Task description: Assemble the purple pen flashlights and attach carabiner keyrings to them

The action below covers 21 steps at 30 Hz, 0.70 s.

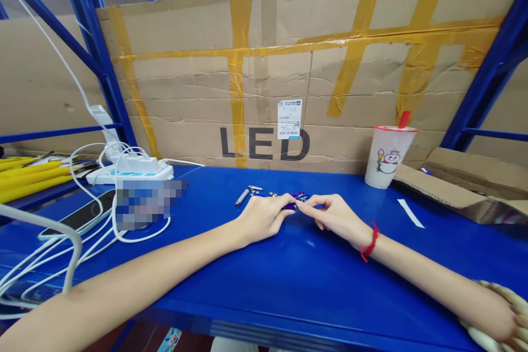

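Note:
My left hand (265, 218) is closed on a small shiny blue object (289, 205) just above the blue tabletop (264, 280). My right hand (332, 212) meets it from the right, thumb and forefinger pinched at the object's end. Fingers cover much of it, so its kind is unclear. Behind the fingertips lies another shiny blue and silver piece (301, 196). To the left of my left hand are a silver cylinder (242, 198), a pointed silver part (254, 187) and several tiny round metal pieces (273, 194).
A white drink cup (386, 159) with a red straw stands back right, near a paper strip (410, 213) and an open cardboard box (449, 192). On the left are a power strip (127, 174), a phone (84, 214) and tangled white cables. A large cardboard panel (190, 99) stands behind.

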Available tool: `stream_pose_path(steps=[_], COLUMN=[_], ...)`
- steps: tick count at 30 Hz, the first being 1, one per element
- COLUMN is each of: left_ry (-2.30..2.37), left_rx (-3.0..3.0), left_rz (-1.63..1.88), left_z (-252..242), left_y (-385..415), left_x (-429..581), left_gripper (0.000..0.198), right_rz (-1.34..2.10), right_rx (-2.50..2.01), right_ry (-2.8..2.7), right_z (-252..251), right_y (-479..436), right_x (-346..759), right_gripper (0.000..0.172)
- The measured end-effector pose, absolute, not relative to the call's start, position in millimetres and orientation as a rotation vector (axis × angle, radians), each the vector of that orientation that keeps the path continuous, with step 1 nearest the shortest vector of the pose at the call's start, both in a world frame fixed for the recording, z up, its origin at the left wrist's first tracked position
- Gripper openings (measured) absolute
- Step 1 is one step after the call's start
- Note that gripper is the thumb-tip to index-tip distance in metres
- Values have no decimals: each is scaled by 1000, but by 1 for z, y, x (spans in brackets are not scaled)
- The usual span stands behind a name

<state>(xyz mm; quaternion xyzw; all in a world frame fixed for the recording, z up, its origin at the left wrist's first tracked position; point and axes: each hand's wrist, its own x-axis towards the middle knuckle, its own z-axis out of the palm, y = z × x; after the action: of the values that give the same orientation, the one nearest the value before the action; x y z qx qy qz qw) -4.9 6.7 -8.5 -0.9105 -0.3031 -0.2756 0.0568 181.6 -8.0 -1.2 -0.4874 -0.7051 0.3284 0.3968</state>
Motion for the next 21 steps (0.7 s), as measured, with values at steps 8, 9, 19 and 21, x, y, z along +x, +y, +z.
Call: stream_pose_path(steps=[8,9,19,21], left_ry=[-1006,-1010,-1005,-975], left_rx=[-2687,-2691,-2775,-2822], left_rz=[-897,-880,-875,-869], left_z=[-3,-2,-3,-3], left_y=[5,5,5,6], left_x=[-4,-3,-4,-5], left_gripper=[20,20,21,22], right_rz=[172,144,181,203], right_rx=[-1030,-1013,-993,-997], right_ry=[-1886,-1893,-1941,-1944], right_z=[0,0,3,2], right_y=[-8,-8,-7,-6], right_x=[185,185,189,190], right_gripper=[27,25,26,28])
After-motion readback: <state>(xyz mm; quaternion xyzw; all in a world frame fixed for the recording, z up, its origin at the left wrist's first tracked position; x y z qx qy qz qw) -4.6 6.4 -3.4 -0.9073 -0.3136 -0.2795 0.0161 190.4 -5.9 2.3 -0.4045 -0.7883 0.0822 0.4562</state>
